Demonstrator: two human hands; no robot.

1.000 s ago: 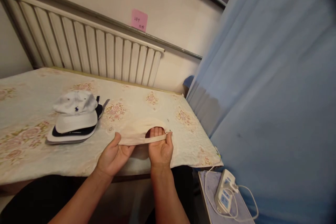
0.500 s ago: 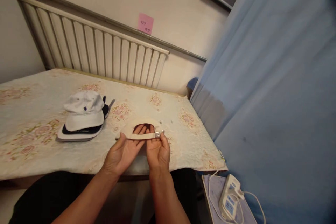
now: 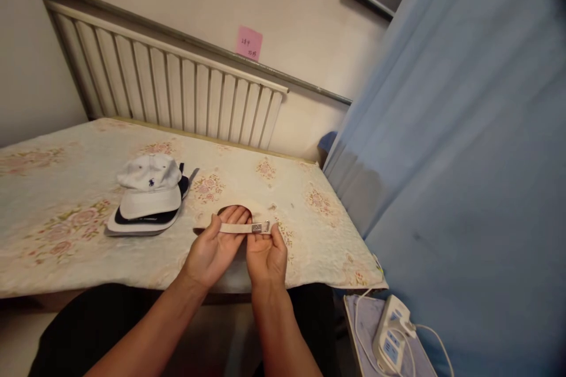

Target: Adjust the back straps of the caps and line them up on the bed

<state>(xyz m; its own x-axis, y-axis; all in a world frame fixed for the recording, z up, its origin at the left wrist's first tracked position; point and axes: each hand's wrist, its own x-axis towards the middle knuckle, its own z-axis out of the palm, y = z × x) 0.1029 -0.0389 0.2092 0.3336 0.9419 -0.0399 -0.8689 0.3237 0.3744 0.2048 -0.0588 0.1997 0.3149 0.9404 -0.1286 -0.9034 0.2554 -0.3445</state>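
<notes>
Both of my hands hold a cream baseball cap (image 3: pixel 260 215), its back opening turned toward me. Its pale strap (image 3: pixel 236 228) runs across between them. My left hand (image 3: pixel 213 250) pinches the strap's left end with the thumb, and its fingers reach behind the strap into the opening. At the other end my right hand (image 3: pixel 266 253) grips the strap beside a metal buckle (image 3: pixel 257 227), the thumb on top and the fingers under it. The cap blends with the bedspread, so its outline is hard to make out.
On the left of the flowered bedspread (image 3: pixel 239 171) lies a stack of caps, with a white cap (image 3: pixel 150 179) on top and darker ones below. A blue curtain (image 3: pixel 442 159) hangs at the right. A power strip (image 3: pixel 391 336) with cables rests on a small table.
The strap's buckle has shifted slightly left, away from the right thumb, and its metal loop now shows. The left thumb has moved a little right along the strap.
</notes>
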